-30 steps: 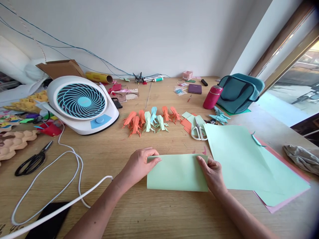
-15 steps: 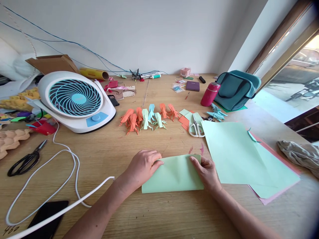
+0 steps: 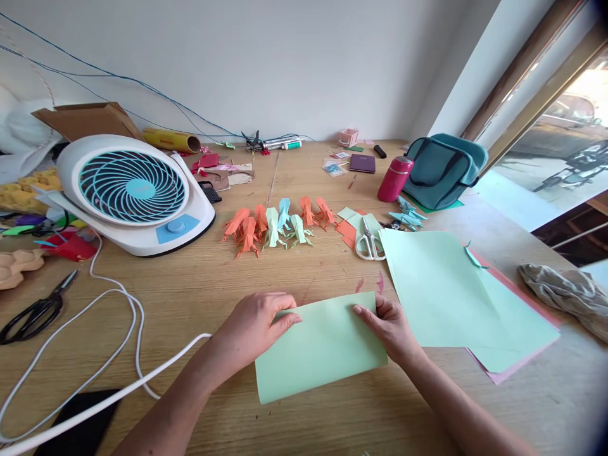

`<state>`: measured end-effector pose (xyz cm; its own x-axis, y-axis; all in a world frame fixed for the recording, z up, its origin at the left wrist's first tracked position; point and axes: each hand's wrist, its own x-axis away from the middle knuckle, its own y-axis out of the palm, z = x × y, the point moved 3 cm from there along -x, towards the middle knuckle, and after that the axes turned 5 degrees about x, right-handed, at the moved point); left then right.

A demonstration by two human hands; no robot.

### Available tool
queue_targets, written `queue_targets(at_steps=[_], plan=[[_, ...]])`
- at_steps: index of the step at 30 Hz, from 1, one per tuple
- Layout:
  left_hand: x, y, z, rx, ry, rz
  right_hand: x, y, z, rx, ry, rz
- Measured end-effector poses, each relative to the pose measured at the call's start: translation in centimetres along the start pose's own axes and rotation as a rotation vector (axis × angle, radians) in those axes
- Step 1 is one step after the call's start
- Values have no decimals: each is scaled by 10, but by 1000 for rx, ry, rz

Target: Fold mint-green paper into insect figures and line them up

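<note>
A light green sheet of paper (image 3: 323,348), folded over, is held between my two hands above the wooden table. My left hand (image 3: 259,329) pinches its upper left edge, thumb on top and fingers behind. At the upper right corner, my right hand (image 3: 392,326) grips it the same way, its fingers partly hidden behind the paper. Beyond the hands stand several folded paper figures (image 3: 272,229) in orange, green and blue. White-handled scissors (image 3: 369,246) lie on small paper pieces to their right.
Larger green sheets (image 3: 432,291) lie at right, near a pink bottle (image 3: 395,178) and a teal bag (image 3: 444,174). A white fan (image 3: 135,193) stands at left, its white cable (image 3: 137,329) looping across the table. Black scissors (image 3: 38,310) and a dark phone (image 3: 78,424) lie at left.
The paper's lower left corner has swung down and toward me, so the sheet now tilts and shows more surface. My left hand has shifted slightly left with it; both hands keep their hold.
</note>
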<state>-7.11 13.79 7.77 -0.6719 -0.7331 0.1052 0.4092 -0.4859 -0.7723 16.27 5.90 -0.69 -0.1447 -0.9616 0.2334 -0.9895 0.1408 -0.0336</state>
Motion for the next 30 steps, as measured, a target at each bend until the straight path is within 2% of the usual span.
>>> queue_targets(at_steps=[3, 5, 7, 10, 12, 15, 20, 27, 30], plan=[[-3, 3, -8, 35, -54, -51, -3, 1, 0, 62, -49, -38], [-8, 9, -16, 55, -84, -83, -8, -2, 2, 196, -128, -19], [-15, 17, -27, 75, -110, -105, -13, -7, 3, 400, -233, 67], [-23, 27, -40, 59, -120, -99, -13, -11, 0, 708, -469, 251], [-27, 33, -45, 13, -122, -85, -7, -7, -6, 845, -626, 278], [-30, 40, -49, -69, -133, -71, 5, 8, -14, 958, -752, 130], [-32, 49, -46, -171, -77, -35, 22, 30, -22, 1087, -792, -107], [-29, 58, -35, -318, 21, -27, 20, 41, -11, 1218, -723, -250], [-28, 59, -30, -388, 16, -18, 19, 41, -7, 1264, -681, -282]])
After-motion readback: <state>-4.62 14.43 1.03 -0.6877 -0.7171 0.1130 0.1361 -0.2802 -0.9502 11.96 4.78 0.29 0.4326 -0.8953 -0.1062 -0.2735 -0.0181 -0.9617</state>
